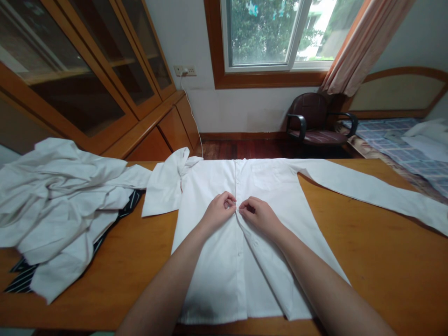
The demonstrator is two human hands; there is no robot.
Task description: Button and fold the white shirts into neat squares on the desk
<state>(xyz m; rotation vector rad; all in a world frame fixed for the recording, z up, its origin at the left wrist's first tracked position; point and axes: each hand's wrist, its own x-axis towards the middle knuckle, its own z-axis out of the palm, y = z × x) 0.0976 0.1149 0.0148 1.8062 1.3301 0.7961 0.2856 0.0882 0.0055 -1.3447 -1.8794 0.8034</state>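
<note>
- A white long-sleeved button-front cloth shirt (pixel 224 266) lies front up on the orange-brown wooden table (pixel 385 247), its collar end away from the person and its hem toward them.
- The shirt's narrow white front strip (pixel 240 275) is the long axis that matters: it runs from hem to collar end, straight away from the person, passing between the two hands.
- The left hand (pixel 224 207) is over the shirt's left half, thumb and forefinger tips pinched together at the strip.
- The right hand (pixel 257 212) faces it from the shirt's right half, fingertips pinching the edge of that panel, which slants open toward the hem.
- Both hands are about equally near the strip, their fingertips just apart; whether a button sits between them is too small to tell.
- Left of the shirt lies a crumpled white cloth heap (pixel 66 196), over black striped fabric (pixel 132 202).
</note>
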